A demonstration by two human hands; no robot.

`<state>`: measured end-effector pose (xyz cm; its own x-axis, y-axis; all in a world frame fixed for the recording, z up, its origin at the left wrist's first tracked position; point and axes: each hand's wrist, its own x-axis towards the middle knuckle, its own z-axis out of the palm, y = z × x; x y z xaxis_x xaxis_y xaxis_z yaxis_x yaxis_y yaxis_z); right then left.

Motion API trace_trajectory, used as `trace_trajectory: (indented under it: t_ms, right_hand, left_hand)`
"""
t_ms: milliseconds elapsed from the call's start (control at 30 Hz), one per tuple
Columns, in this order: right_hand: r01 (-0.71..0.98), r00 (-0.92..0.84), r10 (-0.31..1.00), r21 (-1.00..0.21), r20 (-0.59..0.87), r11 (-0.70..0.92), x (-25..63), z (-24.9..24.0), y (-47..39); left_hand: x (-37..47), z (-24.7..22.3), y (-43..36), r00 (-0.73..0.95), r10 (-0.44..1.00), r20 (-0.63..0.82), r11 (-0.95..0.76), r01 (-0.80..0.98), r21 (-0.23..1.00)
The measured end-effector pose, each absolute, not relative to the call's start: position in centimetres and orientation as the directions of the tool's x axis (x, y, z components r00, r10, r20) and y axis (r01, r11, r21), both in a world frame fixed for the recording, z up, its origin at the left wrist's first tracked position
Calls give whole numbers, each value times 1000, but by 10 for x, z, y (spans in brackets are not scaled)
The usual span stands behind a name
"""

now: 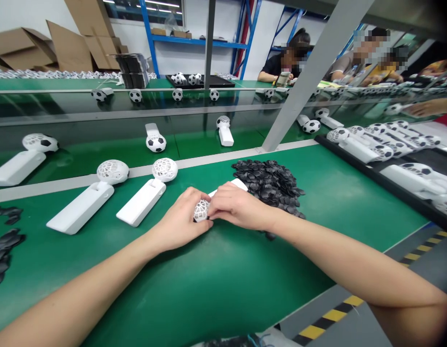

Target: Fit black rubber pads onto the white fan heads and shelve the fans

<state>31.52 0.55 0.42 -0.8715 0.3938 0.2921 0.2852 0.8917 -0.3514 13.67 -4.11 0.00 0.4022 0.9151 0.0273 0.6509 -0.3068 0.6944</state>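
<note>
My left hand [182, 218] is wrapped round the football-shaped head [201, 210] of a white fan-like device, a white lattice ball with openings. Its white handle [239, 184] points away to the right, partly hidden behind my right hand [233, 206]. The right fingers are pinched together against the ball's right side, where a small dark bit shows at the fingertips, mostly covered. Just beyond the right hand lies a heap of small black patches [270, 183]. Left of my hands, two similar white devices [142, 202] [82, 207] lie on the green bench.
More football-headed devices [155, 137] lie on the green conveyor [187, 130] behind the metal rail. A black tray [384, 180] full of them stands at right. A slanted metal post [313, 72] rises from the rail. More black patches [4, 250] lie at left. Several people sit opposite.
</note>
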Motion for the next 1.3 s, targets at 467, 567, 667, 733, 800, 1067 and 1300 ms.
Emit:
trace_trajectory:
  t_ms: [467, 567, 667, 733, 800, 1067, 1300]
  right_hand:
    - [239, -846, 446, -540, 292, 807, 318, -11, 19]
    - [244, -837, 472, -583, 277, 775, 317, -10, 21]
    - [261, -831, 495, -607, 253, 750, 316, -8, 22]
    - [276, -826, 510, -616, 241, 738, 315, -7, 22]
    - [284, -821, 521, -622, 236, 730, 314, -7, 22]
    - [307, -726, 647, -731, 235, 610, 317, -2, 16]
    - [595, -470, 790, -521, 393, 612, 370, 9, 24]
  left_hand:
    - [133, -6, -46, 415, 904, 108, -368, 620, 693]
    - [135, -6, -45, 408, 907, 100, -362, 637, 680]
    - [137, -6, -44, 410, 906, 104, -369, 647, 667]
    - [138, -6, -43, 409, 905, 116, -378, 647, 663]
    - [138, -8, -43, 404, 906, 128, -381, 645, 663]
    - [143, -11, -43, 318, 919, 234, -389, 630, 672]
    - [148, 17, 48, 104, 900, 423, -345, 764, 546]
